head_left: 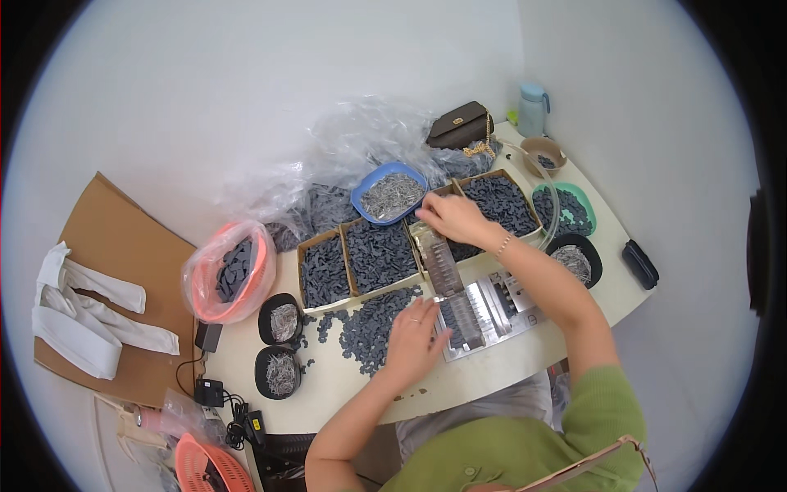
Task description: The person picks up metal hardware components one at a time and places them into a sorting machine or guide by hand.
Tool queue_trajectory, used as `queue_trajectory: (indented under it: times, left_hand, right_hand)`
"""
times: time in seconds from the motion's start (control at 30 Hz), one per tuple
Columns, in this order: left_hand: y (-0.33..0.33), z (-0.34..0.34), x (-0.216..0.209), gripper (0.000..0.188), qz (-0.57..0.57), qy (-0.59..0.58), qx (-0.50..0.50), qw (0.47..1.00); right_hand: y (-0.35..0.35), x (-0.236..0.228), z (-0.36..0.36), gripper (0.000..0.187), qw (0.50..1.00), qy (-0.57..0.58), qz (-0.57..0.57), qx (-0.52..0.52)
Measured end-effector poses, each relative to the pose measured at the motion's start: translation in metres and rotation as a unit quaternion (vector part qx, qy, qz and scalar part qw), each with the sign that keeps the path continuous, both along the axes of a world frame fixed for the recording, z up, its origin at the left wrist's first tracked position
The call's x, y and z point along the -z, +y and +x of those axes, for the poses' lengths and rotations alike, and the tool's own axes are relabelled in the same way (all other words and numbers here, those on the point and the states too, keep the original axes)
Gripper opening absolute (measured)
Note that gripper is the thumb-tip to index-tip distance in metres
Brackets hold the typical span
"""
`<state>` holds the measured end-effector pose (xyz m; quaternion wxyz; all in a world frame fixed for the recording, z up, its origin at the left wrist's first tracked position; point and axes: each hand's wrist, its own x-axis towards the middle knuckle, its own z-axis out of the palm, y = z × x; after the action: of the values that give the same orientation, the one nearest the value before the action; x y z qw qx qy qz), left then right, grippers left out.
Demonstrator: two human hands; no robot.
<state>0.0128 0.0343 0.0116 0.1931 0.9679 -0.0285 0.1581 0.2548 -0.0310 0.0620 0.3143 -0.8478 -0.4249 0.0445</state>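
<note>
My right hand (455, 221) is closed at the far end of a see-through slotted strip (443, 271), which reaches from a metal jig (492, 316) toward the divided box. Small repeated shapes show along the strip; what they are is too small to tell. My left hand (411, 338) rests with its fingers spread at the jig's left edge, beside a loose heap of small dark grey parts (373, 328). The jig has bright metal bars and dark slots. Part of the strip's far end is hidden under my right fingers.
Behind the jig stands a divided cardboard box (352, 293) of grey parts. A blue tray (358, 197) of metal pins sits at its back edge. Black bowls (261, 385) of pins, a pink basket (270, 283), a green tray (592, 201) and a clear tube (557, 209) surround it.
</note>
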Motion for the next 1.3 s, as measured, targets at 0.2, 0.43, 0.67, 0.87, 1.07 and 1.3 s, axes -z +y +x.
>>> queue_trajectory:
  times: [0.2, 0.43, 0.67, 0.87, 1.07, 1.3]
  left_hand:
    - [0.058, 0.015, 0.016, 0.041, 0.074, -0.059, 0.036, 0.995]
    - [0.042, 0.026, 0.011, 0.033, 0.093, -0.072, 0.031, 0.993]
    - [0.037, 0.009, -0.009, 0.019, 0.037, -0.05, -0.032, 0.998]
    - [0.031, -0.013, -0.011, 0.015, -0.022, -0.081, -0.018, 0.996]
    - [0.0, -0.021, -0.004, 0.018, -0.032, -0.095, 0.093, 0.991]
    - [-0.044, -0.005, 0.004, 0.022, 0.198, -0.058, 0.059, 0.977]
  right_hand:
    - [-0.06, -0.014, -0.062, 0.023, 0.922, -0.289, 0.225, -0.125]
    - [-0.143, 0.034, -0.149, 0.022, 0.867, -0.402, 0.101, -0.276]
    - [-0.15, 0.043, -0.178, 0.032, 0.884, -0.386, 0.009, -0.262]
    - [-0.151, 0.044, -0.163, 0.032, 0.873, -0.404, 0.066, -0.267]
    - [-0.117, 0.03, -0.102, 0.025, 0.927, -0.301, 0.164, -0.152]
    - [-0.049, 0.017, -0.026, 0.042, 0.985, 0.063, 0.148, -0.058]
